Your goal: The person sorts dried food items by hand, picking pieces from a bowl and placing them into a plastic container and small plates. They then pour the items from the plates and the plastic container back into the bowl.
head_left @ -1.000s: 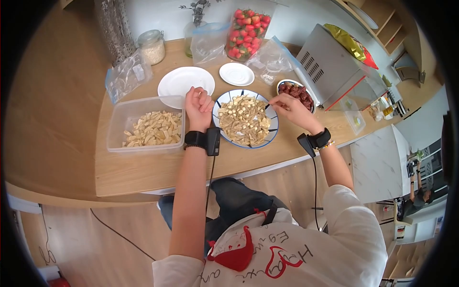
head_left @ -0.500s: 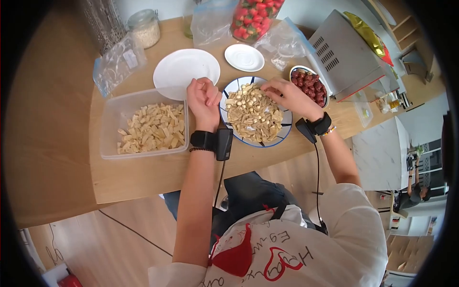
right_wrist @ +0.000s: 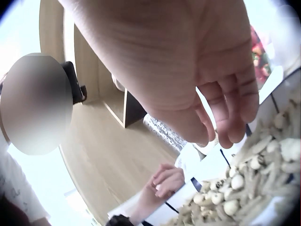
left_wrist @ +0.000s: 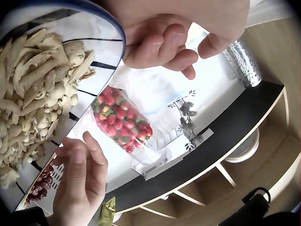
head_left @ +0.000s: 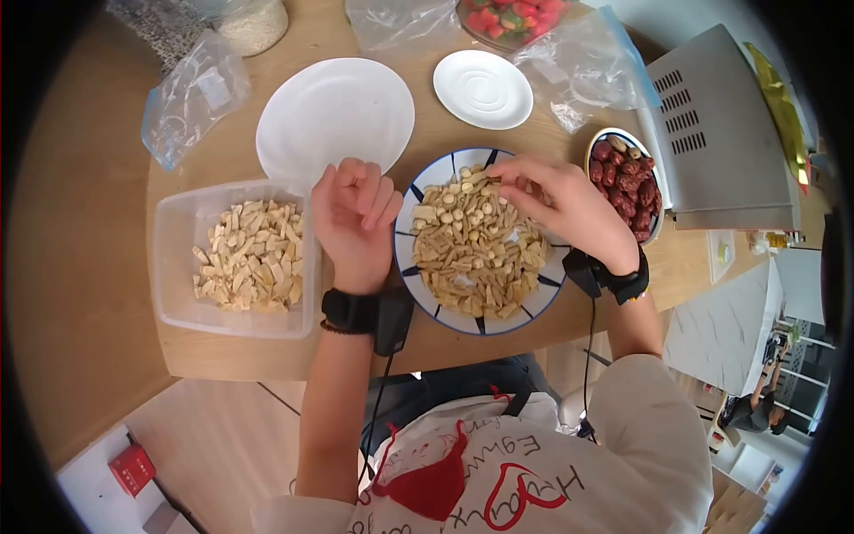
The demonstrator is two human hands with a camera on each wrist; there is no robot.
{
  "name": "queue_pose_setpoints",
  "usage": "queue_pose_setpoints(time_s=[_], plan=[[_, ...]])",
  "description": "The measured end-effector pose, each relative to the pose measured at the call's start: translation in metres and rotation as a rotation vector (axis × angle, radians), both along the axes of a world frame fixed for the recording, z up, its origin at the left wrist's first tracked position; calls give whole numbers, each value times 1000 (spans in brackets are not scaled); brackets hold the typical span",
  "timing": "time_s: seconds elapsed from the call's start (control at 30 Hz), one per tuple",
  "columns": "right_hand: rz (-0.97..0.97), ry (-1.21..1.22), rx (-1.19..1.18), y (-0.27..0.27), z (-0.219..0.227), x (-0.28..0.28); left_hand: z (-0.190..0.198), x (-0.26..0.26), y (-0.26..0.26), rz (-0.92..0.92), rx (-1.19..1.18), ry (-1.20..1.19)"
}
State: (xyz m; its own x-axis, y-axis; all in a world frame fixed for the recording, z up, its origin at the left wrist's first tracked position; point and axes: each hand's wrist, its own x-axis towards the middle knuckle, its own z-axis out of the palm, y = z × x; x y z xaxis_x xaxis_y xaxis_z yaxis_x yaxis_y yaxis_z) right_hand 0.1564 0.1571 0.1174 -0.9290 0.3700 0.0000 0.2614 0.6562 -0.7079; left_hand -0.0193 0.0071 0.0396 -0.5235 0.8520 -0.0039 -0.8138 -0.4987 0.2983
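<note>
A white plate with a blue rim (head_left: 405, 245) holds pale dried slices (head_left: 471, 276) mixed with small round white pieces (right_wrist: 237, 181). My right hand (head_left: 569, 209) hangs over the plate's upper right part, fingers bent down with thumb and fingertips apart. Nothing shows between them in the right wrist view. To the left of the plate is my left hand (head_left: 356, 222), palm up, its fingers loosely curled around nothing. Beside it, a clear plastic container (head_left: 169, 258) holds pale chunks (head_left: 249, 258).
Dried red dates (head_left: 623, 182) fill a bowl at the right, next to a grey appliance (head_left: 721, 133). Behind the plate are a large white plate (head_left: 334, 116), a saucer (head_left: 483, 89) and plastic bags (head_left: 592, 67). Strawberries (head_left: 516, 18) and a jar (head_left: 253, 27) stand farther back.
My right hand has moved from the plate's right edge in over the upper part of the slices. The left hand stays between container and plate. The head view has tipped down and closer.
</note>
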Motion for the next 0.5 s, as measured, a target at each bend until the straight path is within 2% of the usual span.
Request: queue_pose_setpoints(time_s=[0.13,0.23,0.27,0.37,0.4,0.5], plan=[[-180,91,-102,9,-10,-2,-3,2,2,48,-15,-32],[-87,175,-304,17,-23,12,-3,4,1,61,-71,-89],[-180,188,-436,14,-23,14,-5,3,1,48,-55,-104],[-145,102,-154,13,-15,4,-4,-1,2,20,-70,-129],[-93,139,-155,13,-16,2,-4,-1,2,22,-62,-134],[-140,103,-191,15,-17,6,-5,-1,1,6,-37,-164]])
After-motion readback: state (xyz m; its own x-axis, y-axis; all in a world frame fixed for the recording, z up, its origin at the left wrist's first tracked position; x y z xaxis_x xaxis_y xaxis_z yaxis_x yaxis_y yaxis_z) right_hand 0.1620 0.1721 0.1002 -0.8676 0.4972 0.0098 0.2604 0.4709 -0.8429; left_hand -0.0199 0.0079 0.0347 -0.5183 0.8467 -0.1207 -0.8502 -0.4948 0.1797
